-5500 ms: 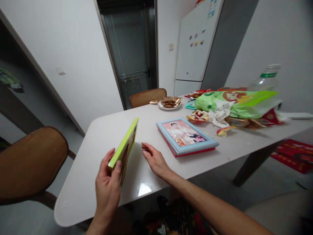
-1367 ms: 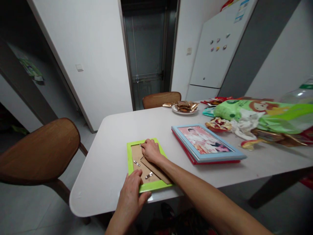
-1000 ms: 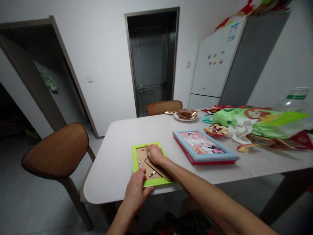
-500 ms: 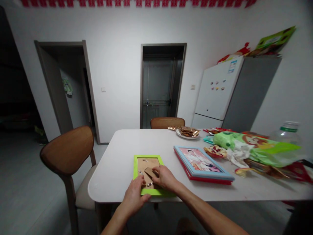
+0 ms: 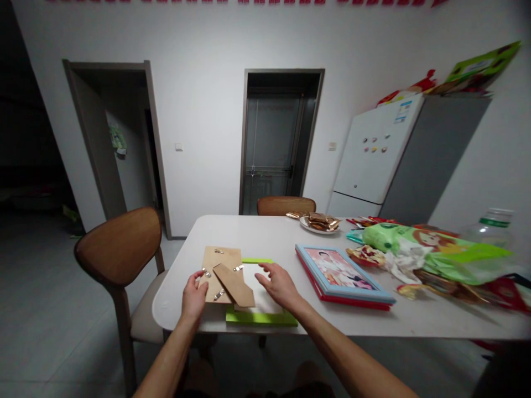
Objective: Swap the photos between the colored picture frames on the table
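A brown backing board (image 5: 213, 260) with metal clips and a slanted stand leg is tilted over the left part of a green picture frame (image 5: 261, 319). My left hand (image 5: 194, 296) grips the board's left edge between thumb and fingers. White paper (image 5: 265, 298) shows inside the green frame, to the right of the board. Just above that paper my right hand (image 5: 280, 284) is spread, with nothing in it. To the right lies a light blue frame with a photo (image 5: 342, 271), on top of a red frame (image 5: 357, 305).
A plate of wrapped snacks (image 5: 319, 224) stands at the table's back. Green packaging (image 5: 440, 251), crumpled tissue (image 5: 398, 268) and a clear bottle (image 5: 492, 229) fill the right side. Wooden chairs stand at the left (image 5: 120, 249) and the far side (image 5: 286, 206).
The backing board has come out of the green frame and moved left with my left hand, uncovering white paper. My right hand has let go of the stand leg and opened.
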{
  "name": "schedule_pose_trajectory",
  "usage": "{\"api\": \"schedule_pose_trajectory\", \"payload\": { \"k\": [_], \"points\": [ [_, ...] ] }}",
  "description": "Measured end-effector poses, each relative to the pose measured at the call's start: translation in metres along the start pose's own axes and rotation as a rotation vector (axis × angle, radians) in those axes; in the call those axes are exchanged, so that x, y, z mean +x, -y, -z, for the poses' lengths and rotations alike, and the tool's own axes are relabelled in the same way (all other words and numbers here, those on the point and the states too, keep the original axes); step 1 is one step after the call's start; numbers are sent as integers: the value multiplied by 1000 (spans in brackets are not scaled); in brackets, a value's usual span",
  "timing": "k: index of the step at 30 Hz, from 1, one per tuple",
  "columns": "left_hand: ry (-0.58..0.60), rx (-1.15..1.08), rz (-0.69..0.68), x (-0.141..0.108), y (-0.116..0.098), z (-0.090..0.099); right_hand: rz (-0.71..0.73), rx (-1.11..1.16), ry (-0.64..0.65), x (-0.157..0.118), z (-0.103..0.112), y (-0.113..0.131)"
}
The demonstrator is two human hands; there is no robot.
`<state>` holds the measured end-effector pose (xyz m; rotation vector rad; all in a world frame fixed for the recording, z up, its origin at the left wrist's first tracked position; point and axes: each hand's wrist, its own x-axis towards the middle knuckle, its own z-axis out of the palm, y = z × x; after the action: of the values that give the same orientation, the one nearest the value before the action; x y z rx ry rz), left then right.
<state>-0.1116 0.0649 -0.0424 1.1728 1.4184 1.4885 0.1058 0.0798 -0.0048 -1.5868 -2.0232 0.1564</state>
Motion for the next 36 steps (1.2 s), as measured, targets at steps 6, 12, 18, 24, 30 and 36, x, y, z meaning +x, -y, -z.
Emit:
{"api": "schedule_pose_trajectory", "payload": {
  "k": [6,12,18,24,30,36],
  "points": [
    [-72,187,102,12,12,43,-299,-174,73,-7,-20,-52],
    [-60,542,46,19,10,55,-449,128,53,0,-19,-57],
    [-43,732,-138,0,-9,39,-516,554,120,-2,6,-51],
    [262,612,-474,-47,-36,-55,-525,1296,83,-4,29,-18],
    [260,573,-732,-59,-57,-89,-458,1247,69,-4,33,-14],
    [-71,571,-453,-30,-55,-34,-497,715,28,-9,14,-55]
  ]
}}
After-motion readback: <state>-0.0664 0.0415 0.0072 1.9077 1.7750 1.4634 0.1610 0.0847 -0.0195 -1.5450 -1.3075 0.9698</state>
